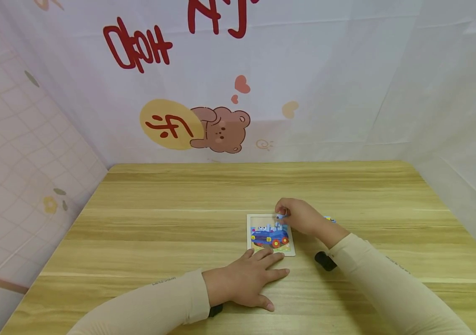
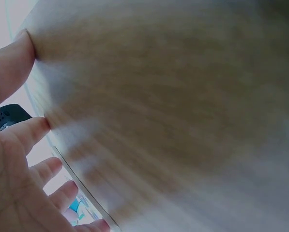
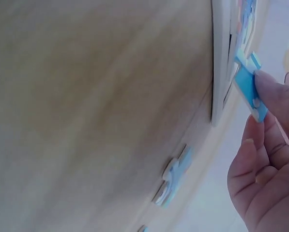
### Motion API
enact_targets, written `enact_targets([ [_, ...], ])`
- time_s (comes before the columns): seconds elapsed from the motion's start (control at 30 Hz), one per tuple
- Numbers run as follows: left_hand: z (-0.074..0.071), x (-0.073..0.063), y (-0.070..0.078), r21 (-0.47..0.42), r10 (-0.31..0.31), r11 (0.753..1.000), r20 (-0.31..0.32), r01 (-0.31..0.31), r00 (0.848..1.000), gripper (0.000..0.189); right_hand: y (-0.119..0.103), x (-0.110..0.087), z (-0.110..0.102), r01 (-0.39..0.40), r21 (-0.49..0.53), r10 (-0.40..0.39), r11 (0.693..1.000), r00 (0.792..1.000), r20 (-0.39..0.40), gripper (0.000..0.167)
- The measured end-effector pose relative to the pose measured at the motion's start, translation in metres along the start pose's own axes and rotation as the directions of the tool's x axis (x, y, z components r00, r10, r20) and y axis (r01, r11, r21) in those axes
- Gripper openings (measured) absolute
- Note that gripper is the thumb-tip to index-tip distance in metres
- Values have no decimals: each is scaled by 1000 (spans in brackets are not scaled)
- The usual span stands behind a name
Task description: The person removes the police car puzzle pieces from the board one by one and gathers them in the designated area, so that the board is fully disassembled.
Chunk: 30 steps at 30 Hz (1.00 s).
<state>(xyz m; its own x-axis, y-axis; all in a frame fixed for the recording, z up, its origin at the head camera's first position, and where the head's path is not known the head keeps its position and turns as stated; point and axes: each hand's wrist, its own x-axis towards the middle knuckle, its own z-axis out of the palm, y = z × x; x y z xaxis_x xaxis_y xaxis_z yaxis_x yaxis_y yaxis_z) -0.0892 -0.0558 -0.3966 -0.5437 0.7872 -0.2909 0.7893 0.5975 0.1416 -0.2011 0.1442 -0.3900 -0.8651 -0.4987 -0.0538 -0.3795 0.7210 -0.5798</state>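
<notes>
A jigsaw puzzle board (image 1: 291, 251) with a pale rim lies on the table, its picture a blue cartoon vehicle with red and yellow wheels. At the board's upper right corner, my right hand (image 1: 301, 217) pinches a light blue puzzle piece (image 3: 249, 86) between thumb and fingers, tilted just over the rim. My left hand (image 1: 248, 278) lies spread, its fingertips at the board's lower edge. From the left wrist, the straight fingers of that left hand (image 2: 25, 169) reach along the board's edge (image 2: 86, 191). The upper part of the board shows a bare backing.
A loose puzzle piece (image 3: 174, 176) lies on the table beside the board, and part of another piece (image 3: 143, 229) shows at the frame's bottom. In the head view, pieces (image 1: 329, 219) peek out behind the right wrist. A printed cloth (image 1: 326, 83) hangs behind the wooden table (image 1: 158, 195).
</notes>
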Motion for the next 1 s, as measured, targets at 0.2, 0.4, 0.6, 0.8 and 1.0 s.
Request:
enact_targets([
  [0.2, 0, -1, 0, 6, 3, 1000, -17, -3, 1000, 74, 6, -2, -3, -7, 82, 7, 997, 1000, 2, 7],
  [0.4, -1, -1, 1, 7, -2, 1000, -11, 2, 1000, 74, 13, -6, -13, -17, 179, 16, 984, 1000, 10, 7],
  [0.6, -1, -2, 0, 18, -1, 1000, -16, 1, 1000, 75, 23, -12, -27, -36, 220, 37, 975, 999, 1, 7],
  [0.8, 1, -2, 0, 21, 3, 1000, -27, -3, 1000, 75, 36, -24, -45, -93, 255, 100, 963, 995, -15, 12],
  [1.0, 2, -1, 1, 11, -12, 1000, -11, 12, 1000, 75, 49, -35, -60, -129, 266, 137, 955, 991, -11, 17],
])
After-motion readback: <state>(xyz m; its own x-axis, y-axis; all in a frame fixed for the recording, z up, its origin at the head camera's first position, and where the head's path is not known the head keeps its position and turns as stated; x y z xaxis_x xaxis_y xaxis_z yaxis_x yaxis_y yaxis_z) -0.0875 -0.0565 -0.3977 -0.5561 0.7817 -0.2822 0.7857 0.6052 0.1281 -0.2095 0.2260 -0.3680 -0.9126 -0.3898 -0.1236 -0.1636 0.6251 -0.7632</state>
